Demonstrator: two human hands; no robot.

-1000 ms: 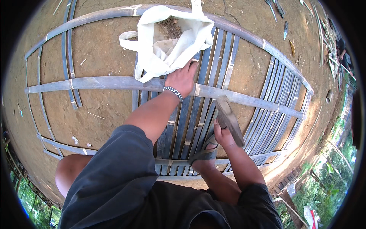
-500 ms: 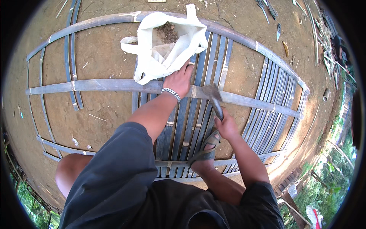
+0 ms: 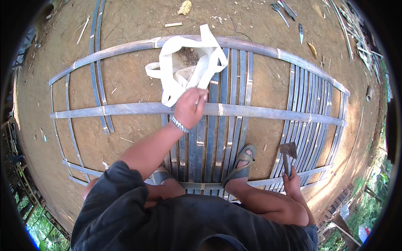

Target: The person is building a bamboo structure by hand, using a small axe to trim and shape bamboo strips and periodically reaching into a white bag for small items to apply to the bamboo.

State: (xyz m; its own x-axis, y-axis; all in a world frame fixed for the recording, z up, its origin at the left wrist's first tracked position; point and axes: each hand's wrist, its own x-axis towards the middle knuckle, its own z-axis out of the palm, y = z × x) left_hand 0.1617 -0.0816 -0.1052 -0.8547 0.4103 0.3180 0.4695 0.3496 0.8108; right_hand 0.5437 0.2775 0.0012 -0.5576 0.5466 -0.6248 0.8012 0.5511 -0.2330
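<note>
My left hand (image 3: 190, 108), with a bracelet at its wrist, is closed at the near rim of a white cloth bag (image 3: 171, 79). The bag stands open-mouthed, with dark brown stuff showing inside. It rests over dark bamboo slats (image 3: 212, 94) and partly hides them. At the lower right, my right hand (image 3: 292, 182) is wrapped round the handle of a small hatchet (image 3: 288, 149). Its broad metal head points away from me, above the right-hand group of slats. A long split-bamboo crosspiece (image 3: 259, 112) runs under my left hand's area.
The bamboo frame's curved far rail (image 3: 113, 52) lies on brown soil. My sandalled feet are among the near slats. Pliers (image 3: 279, 14) and a knife-like blade (image 3: 301, 33) lie far right, close to a pile of bamboo strips (image 3: 368, 54). Two loose strips (image 3: 95, 62) cross the left part.
My right hand has swung the hatchet from the middle crosspiece to the lower right. My left hand has gone from lying on the slats beside the bag to gripping its near rim.
</note>
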